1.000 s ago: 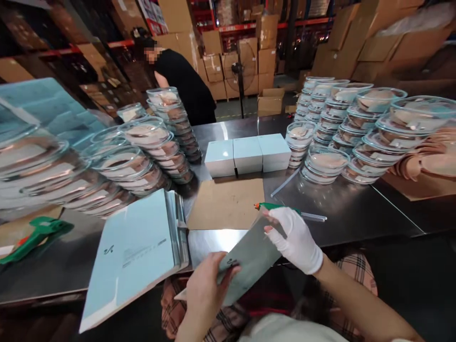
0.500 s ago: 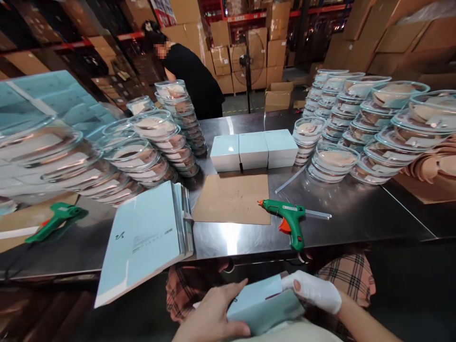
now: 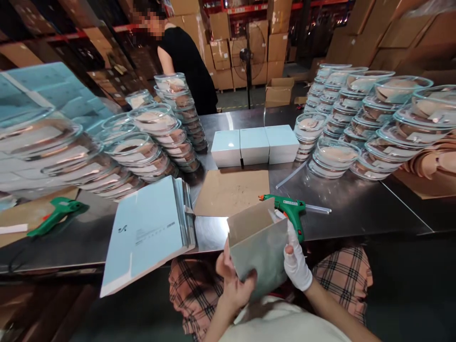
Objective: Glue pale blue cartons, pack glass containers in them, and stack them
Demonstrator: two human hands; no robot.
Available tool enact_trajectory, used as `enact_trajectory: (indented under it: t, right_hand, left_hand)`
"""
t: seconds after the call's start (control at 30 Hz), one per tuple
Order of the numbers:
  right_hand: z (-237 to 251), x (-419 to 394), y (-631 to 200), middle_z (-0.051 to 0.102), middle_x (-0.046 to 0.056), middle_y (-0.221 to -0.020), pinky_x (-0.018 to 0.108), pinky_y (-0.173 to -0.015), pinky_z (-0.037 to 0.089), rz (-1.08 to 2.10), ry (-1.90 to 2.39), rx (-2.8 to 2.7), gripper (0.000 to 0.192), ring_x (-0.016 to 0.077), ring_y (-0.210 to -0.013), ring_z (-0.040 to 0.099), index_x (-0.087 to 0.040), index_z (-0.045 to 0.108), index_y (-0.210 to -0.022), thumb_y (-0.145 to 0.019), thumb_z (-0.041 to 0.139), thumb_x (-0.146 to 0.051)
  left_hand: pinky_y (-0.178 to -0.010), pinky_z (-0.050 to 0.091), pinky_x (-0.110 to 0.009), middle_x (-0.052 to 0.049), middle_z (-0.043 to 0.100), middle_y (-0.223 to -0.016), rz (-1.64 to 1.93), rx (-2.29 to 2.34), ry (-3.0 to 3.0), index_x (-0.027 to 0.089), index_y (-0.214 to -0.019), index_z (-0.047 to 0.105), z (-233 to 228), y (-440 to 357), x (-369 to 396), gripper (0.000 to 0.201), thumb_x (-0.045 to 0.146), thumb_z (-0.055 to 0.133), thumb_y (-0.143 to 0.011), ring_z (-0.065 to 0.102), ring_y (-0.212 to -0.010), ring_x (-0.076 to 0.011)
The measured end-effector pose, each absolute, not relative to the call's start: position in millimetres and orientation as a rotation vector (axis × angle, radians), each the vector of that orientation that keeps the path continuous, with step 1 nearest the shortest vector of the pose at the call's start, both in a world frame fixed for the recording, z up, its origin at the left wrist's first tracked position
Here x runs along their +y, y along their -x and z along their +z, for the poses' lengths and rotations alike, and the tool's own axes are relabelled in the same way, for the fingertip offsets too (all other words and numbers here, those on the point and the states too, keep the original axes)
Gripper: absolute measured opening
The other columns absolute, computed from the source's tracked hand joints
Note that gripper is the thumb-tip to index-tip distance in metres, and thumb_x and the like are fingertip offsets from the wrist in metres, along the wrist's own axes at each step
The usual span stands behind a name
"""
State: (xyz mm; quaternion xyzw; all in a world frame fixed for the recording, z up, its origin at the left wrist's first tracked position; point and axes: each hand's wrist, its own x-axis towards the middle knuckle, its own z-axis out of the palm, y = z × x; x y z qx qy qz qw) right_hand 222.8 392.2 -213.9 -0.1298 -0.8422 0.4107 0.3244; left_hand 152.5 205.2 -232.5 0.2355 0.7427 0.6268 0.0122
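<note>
A light blue cardboard box (image 3: 261,254), its brown inner side turned upward, is held tilted over my lap at the table's front edge. My left hand (image 3: 235,280) is closed on its left and near side, thumb across the blue face. On the right side my right hand (image 3: 297,259), in a white glove with a bare thumb tip, grips the box; some of its fingers are hidden behind it. Just beyond the box lies a green glue gun (image 3: 290,209), partly covered, with a clear glue stick (image 3: 318,209) in its back. A brown cardboard sheet (image 3: 231,190) lies beside it.
Flat blue boxes (image 3: 146,232) are stacked at the left, overhanging the edge. Three blue boxes (image 3: 254,145) stand behind the cardboard. Stacks of clear round containers (image 3: 377,118) rise on both sides. Another green glue gun (image 3: 59,213) lies left. A person (image 3: 188,66) stands across the table.
The box has come up from my lap toward the table edge and turned, so its brown inside shows. Both hands moved up with it. The person across has shifted left and straightened somewhat.
</note>
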Motion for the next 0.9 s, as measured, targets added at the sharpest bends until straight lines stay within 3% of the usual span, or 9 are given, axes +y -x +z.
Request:
enact_trajectory:
  t: [0.1, 0.2, 0.33, 0.4, 0.53, 0.63, 0.7, 0.77, 0.9]
  right_hand:
    - [-197.4, 388.5, -223.6, 0.056, 0.019, -0.154, 0.055, -0.122, 0.043, 1.335, 0.473, -2.026, 0.086, 0.0374, -0.143, 0.055, -0.020, 0.043, -0.160, -0.099, 0.029, -0.079]
    - [-188.9, 378.7, -220.3, 0.057, 0.017, -0.153, 0.054, -0.121, 0.045, 1.521, 0.678, -1.847, 0.065, 0.0347, -0.140, 0.057, -0.023, 0.049, -0.151, -0.098, 0.056, -0.060]
    - [-186.5, 376.8, -219.6, 0.044, 0.015, -0.164, 0.050, -0.111, 0.054, 1.580, 0.655, -1.615, 0.063, 0.0291, -0.138, 0.059, -0.030, 0.038, -0.148, -0.090, 0.063, -0.033]
    - [-184.1, 387.4, -224.9, 0.049, 0.016, -0.159, 0.045, -0.102, 0.059, 1.589, 0.660, -1.672, 0.059, 0.0270, -0.130, 0.065, -0.029, 0.038, -0.145, -0.091, 0.061, -0.033]
    - [-168.6, 432.2, -231.0, 0.068, 0.018, -0.130, 0.045, -0.094, 0.059, 1.312, 0.927, -2.098, 0.044, 0.0291, -0.107, 0.073, -0.020, 0.057, -0.128, -0.094, 0.058, -0.048]
    - [-156.0, 468.5, -219.7, 0.073, 0.021, -0.111, 0.048, -0.089, 0.055, 1.043, 1.310, -2.360, 0.039, 0.0374, -0.101, 0.072, -0.017, 0.068, -0.102, -0.074, 0.078, -0.042]
    - [-153.4, 485.7, -209.3, 0.075, 0.017, -0.093, 0.042, -0.079, 0.055, 1.115, 1.393, -2.404, 0.032, 0.0365, -0.091, 0.073, -0.018, 0.069, -0.086, -0.062, 0.083, -0.031]
    - [-155.5, 495.8, -203.2, 0.073, 0.011, -0.076, 0.035, -0.067, 0.052, 1.281, 1.346, -2.351, 0.026, 0.0290, -0.075, 0.071, -0.019, 0.067, -0.077, -0.058, 0.081, -0.027]
    - [-160.2, 493.1, -210.4, 0.064, 0.003, -0.060, 0.030, -0.053, 0.047, 1.606, 1.190, -2.111, 0.030, 0.0190, -0.055, 0.060, -0.019, 0.064, -0.080, -0.067, 0.071, -0.045]
  left_hand:
    - [-0.104, 0.054, -0.052, -0.017, 0.065, -0.131, 1.973, 2.175, -0.763, 0.025, -0.123, 0.059, -230.7, -144.0, 201.8, 0.060, 0.073, 0.062, -0.087, 0.065, -0.126, -0.0343]
    - [-0.107, 0.051, -0.052, -0.019, 0.064, -0.136, 2.037, 2.166, -0.734, 0.023, -0.098, 0.063, -226.0, -139.6, 204.1, 0.052, 0.074, 0.058, -0.090, 0.061, -0.132, -0.0367]
    - [-0.108, 0.051, -0.049, -0.018, 0.060, -0.141, 1.954, 2.232, -0.897, 0.023, -0.125, 0.060, -222.4, -139.8, 204.9, 0.059, 0.070, 0.065, -0.089, 0.061, -0.132, -0.0317]
    - [-0.102, 0.055, -0.046, -0.016, 0.064, -0.134, 1.824, 2.257, -1.048, 0.024, -0.118, 0.066, -221.5, -137.3, 200.3, 0.056, 0.067, 0.074, -0.084, 0.066, -0.125, -0.0321]
    - [-0.095, 0.058, -0.044, -0.011, 0.074, -0.107, 1.800, 2.355, -0.982, 0.024, -0.095, 0.074, -223.2, -127.3, 190.3, 0.038, 0.058, 0.082, -0.080, 0.070, -0.116, -0.0335]
    - [-0.097, 0.057, -0.045, -0.011, 0.075, -0.106, 1.900, 2.396, -0.719, 0.023, -0.096, 0.074, -224.5, -122.5, 192.6, 0.044, 0.062, 0.082, -0.077, 0.067, -0.120, -0.0347]
    - [-0.095, 0.057, -0.043, -0.011, 0.074, -0.108, 1.931, 2.373, -0.668, 0.022, -0.095, 0.074, -222.5, -122.0, 198.7, 0.047, 0.064, 0.082, -0.075, 0.067, -0.119, -0.0336]
    - [-0.093, 0.057, -0.041, -0.011, 0.072, -0.108, 1.959, 2.340, -0.696, 0.022, -0.095, 0.073, -218.5, -123.6, 205.6, 0.045, 0.062, 0.082, -0.076, 0.068, -0.114, -0.0312]
    - [-0.096, 0.054, -0.040, -0.008, 0.070, -0.105, 1.987, 2.314, -0.746, 0.023, -0.098, 0.072, -209.5, -132.7, 215.9, 0.039, 0.058, 0.079, -0.082, 0.068, -0.110, -0.0283]
